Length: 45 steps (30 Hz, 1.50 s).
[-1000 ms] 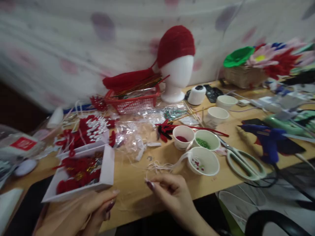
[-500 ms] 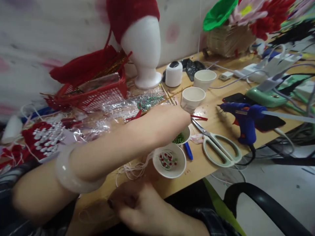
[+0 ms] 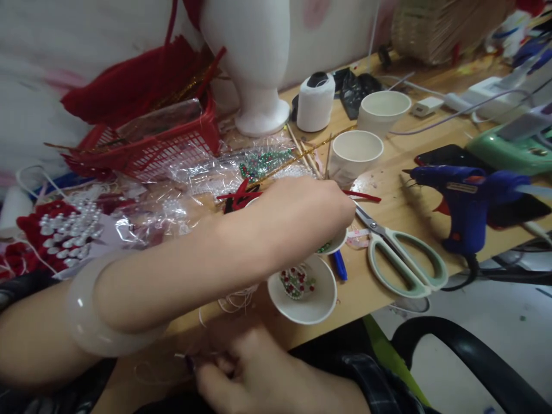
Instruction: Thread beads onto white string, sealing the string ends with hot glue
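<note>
At frame centre the left hand (image 3: 302, 221) reaches over the cup (image 3: 334, 244) of green beads, fingers curled down, their grip hidden. At the bottom edge the right hand (image 3: 254, 379) pinches thin thread (image 3: 235, 299) near the bowl (image 3: 306, 290).

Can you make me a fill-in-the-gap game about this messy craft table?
1. The glue gun is the colour ____.
2. The scissors lie between the glue gun and the left hand, and their handles are pale ____.
3. The basket behind the left arm is ____.
4. On the left wrist sits a pale ____.

Missing words: blue; green; red; bangle
</note>
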Each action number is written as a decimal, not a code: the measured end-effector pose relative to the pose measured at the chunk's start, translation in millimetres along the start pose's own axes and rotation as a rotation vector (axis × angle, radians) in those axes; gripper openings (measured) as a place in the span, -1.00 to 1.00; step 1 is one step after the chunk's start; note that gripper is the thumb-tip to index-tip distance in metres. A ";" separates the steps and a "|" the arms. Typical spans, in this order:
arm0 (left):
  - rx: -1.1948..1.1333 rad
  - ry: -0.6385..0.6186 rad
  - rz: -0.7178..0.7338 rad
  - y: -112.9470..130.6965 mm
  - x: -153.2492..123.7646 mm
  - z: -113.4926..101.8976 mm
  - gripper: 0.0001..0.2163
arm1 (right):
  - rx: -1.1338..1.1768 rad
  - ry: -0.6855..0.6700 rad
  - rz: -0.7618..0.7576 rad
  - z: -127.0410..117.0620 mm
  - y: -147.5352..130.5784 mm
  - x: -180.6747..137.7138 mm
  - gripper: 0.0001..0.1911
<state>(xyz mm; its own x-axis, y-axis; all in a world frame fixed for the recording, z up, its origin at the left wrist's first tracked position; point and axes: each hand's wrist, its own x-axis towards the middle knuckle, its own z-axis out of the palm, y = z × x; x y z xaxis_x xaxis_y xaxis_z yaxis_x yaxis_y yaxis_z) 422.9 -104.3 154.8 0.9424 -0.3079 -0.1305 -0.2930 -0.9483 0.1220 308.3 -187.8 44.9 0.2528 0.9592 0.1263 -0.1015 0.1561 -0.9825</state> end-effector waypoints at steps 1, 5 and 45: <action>0.005 0.010 0.019 -2.2 -5.1 -4.1 -0.79 | 0.000 0.020 -0.010 0.1 -0.4 0.5 -0.86; -0.227 0.261 -0.023 -3.9 -51.1 -23.3 -0.88 | -0.026 0.111 -0.032 1.0 -2.3 3.0 -0.89; -2.454 0.653 -0.580 -0.3 -212.4 119.6 -0.93 | -0.152 0.370 -0.046 21.9 -6.2 18.8 -0.86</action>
<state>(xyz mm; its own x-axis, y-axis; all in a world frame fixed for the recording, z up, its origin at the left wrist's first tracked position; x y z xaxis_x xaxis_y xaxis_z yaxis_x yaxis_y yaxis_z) 203.5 -47.8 64.7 0.8652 0.2609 -0.4283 0.0051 0.8494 0.5277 292.6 -165.5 56.4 0.5861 0.7980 0.1405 0.0549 0.1339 -0.9895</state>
